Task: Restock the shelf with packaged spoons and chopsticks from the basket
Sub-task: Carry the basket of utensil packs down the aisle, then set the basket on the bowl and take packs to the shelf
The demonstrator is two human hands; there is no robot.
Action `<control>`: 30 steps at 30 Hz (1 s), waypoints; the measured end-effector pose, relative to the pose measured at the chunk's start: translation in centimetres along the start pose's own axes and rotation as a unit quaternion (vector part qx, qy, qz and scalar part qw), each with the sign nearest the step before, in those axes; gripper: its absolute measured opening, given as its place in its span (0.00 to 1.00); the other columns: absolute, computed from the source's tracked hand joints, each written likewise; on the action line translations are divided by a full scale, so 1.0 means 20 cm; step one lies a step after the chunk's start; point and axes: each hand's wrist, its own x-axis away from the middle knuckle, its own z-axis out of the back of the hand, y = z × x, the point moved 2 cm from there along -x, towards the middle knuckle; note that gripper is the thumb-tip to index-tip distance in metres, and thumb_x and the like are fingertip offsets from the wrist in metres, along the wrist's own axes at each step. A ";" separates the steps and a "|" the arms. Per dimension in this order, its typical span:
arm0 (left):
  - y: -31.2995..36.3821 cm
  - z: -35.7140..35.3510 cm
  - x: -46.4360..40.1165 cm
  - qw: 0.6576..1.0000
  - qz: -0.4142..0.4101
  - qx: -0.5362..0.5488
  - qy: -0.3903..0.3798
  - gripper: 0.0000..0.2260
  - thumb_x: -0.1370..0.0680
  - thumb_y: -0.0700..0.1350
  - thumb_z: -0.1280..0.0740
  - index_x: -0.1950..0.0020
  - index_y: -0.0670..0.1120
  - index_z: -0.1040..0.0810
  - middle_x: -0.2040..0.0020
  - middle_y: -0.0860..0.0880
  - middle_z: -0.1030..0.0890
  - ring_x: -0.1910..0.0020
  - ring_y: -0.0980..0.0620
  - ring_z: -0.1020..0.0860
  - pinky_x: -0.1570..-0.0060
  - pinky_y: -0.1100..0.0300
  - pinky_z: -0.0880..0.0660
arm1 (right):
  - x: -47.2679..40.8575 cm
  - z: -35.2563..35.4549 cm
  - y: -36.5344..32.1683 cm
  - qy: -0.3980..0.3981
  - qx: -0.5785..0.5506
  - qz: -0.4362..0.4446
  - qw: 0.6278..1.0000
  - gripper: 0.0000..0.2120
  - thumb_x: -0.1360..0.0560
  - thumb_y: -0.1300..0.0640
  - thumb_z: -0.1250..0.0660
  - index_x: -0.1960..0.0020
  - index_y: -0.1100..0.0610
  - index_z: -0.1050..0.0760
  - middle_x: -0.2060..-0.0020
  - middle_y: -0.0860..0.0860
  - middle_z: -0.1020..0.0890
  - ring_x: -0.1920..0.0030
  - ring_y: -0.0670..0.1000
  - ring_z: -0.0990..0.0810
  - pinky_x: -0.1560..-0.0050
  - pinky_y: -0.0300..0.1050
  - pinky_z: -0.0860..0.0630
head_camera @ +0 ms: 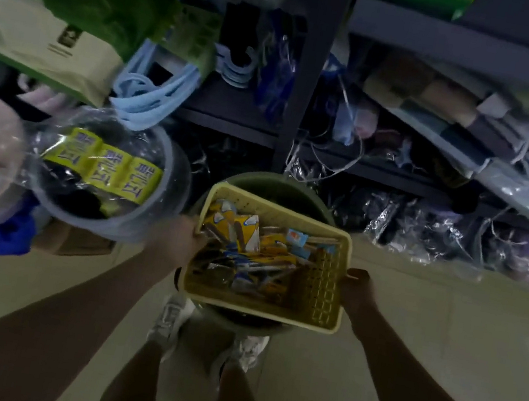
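Yellow plastic marks the basket (320,278) that we hold at both short ends above a green bucket (259,182) standing on the floor. Our left hand (180,239) curls over the basket's left rim, fingers hooked inside; our right hand (355,284) grips the right rim, thumb on top. The packaged spoons and chopsticks (249,246) lie heaped inside, crowded toward the basket's left wall and far corner, the right end mostly bare mesh. Nothing has left the basket yet, so we judge ourselves at the carrying step, bringing stock to the dark shelf (234,122) ahead. The view is blurred, so we cannot tell whether the basket rests on the bucket's rim or hangs just above it. Next we would need to settle the basket somewhere steady, free one hand, pick a packet and find its slot on the crowded shelf.
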 end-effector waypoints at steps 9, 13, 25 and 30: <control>0.09 0.05 -0.29 0.996 -0.063 -0.062 0.019 0.10 0.25 0.49 0.36 0.62 0.44 0.26 0.67 0.48 0.23 0.67 0.48 0.25 0.68 0.59 0.33 | 0.06 -0.32 -0.07 -0.022 0.185 0.159 0.970 0.15 0.22 0.61 0.44 0.37 0.57 0.27 0.39 0.56 0.23 0.40 0.57 0.24 0.40 0.48 0.27; 0.13 0.05 -0.26 0.989 -0.103 -0.103 0.031 0.08 0.23 0.49 0.38 0.58 0.45 0.29 0.66 0.49 0.25 0.67 0.50 0.26 0.68 0.59 0.33 | 0.01 -0.45 -0.13 -0.025 0.257 0.234 0.937 0.18 0.23 0.59 0.41 0.33 0.55 0.32 0.32 0.54 0.31 0.32 0.55 0.32 0.33 0.51 0.33; 0.16 0.07 -0.28 0.979 -0.173 -0.076 0.073 0.06 0.23 0.47 0.38 0.57 0.46 0.28 0.73 0.53 0.30 0.76 0.56 0.34 0.75 0.64 0.44 | -0.10 -0.43 -0.12 0.093 0.389 0.257 0.880 0.19 0.22 0.55 0.42 0.32 0.56 0.36 0.31 0.57 0.34 0.30 0.58 0.38 0.27 0.57 0.46; 0.06 0.00 -0.31 0.995 -0.094 -0.018 0.031 0.09 0.23 0.46 0.38 0.49 0.42 0.25 0.67 0.46 0.23 0.68 0.45 0.24 0.71 0.58 0.37 | -0.04 -0.25 0.11 0.190 0.192 0.037 0.962 0.29 0.23 0.54 0.39 0.26 0.55 0.47 0.26 0.58 0.43 0.28 0.61 0.42 0.28 0.60 0.46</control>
